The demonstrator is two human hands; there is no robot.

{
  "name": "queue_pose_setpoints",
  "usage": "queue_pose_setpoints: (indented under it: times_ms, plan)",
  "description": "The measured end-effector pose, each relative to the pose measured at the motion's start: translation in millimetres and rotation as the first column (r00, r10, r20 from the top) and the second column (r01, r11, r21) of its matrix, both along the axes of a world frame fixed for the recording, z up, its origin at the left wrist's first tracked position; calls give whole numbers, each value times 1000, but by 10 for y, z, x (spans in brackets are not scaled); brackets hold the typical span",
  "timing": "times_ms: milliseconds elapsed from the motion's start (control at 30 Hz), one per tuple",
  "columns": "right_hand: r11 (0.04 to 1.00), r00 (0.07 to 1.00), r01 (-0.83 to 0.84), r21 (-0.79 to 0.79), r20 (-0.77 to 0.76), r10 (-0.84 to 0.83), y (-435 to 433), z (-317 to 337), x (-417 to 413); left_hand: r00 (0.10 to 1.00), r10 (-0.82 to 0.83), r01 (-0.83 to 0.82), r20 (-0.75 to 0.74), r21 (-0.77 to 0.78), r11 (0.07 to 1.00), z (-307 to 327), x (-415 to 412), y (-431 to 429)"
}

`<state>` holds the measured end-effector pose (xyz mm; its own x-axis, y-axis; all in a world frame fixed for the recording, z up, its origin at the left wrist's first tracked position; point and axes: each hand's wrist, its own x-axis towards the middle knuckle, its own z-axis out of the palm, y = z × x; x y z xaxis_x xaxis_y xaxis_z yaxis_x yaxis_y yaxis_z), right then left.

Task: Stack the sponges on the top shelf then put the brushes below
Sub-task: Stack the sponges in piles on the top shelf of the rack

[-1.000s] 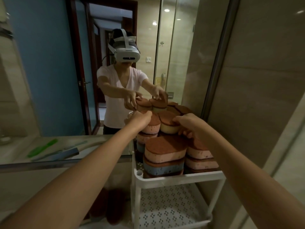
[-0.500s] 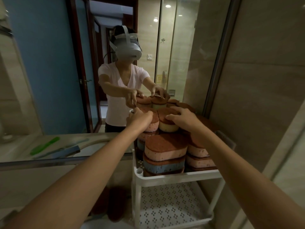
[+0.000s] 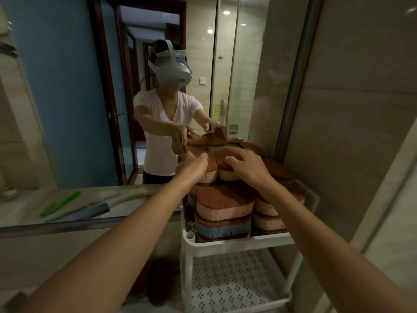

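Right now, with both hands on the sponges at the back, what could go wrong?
1. The sponges are piled well above the rim of the top shelf. The left hand and right hand are on the back piles, so a push could topple one.
2. Both forearms reach over the front pile and might knock it off the cart.

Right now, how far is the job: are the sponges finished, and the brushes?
Mostly done: sponges stand stacked on the top shelf. In hand: the left hand and right hand touch the highest sponges. Left: the brushes lie at left, off the shelves; the lower shelf holds none.
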<state>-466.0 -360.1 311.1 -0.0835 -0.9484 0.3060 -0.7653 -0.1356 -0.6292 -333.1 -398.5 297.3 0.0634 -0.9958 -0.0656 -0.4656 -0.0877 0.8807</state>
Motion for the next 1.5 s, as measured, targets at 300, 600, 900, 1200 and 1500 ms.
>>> queue_pose_setpoints:
  times_ms: [300,600,900,1200,1500]
  plan:
    - [999,988,-5,-32,-157,-1,133,-7,40,995,-61,58,-78,-39,998,65,111,106]
    - [883,965,-226,-412,29,261,745,-377,999,962,123,-174,-246,-201,964,-156,980,688]
    - [917,925,-358,176,198,323,938,-1915,1929,932,312,-278,-184,187,942,-1971,1943,1139]
    - [833,990,-82,547,-51,131,238,-2851,2186,920,82,-201,383,281,938,-3095,2139,809]
    - [779,976,41,625,-192,103,-161,-3144,2461,801,-182,41,571,251,967,-3375,2207,357]
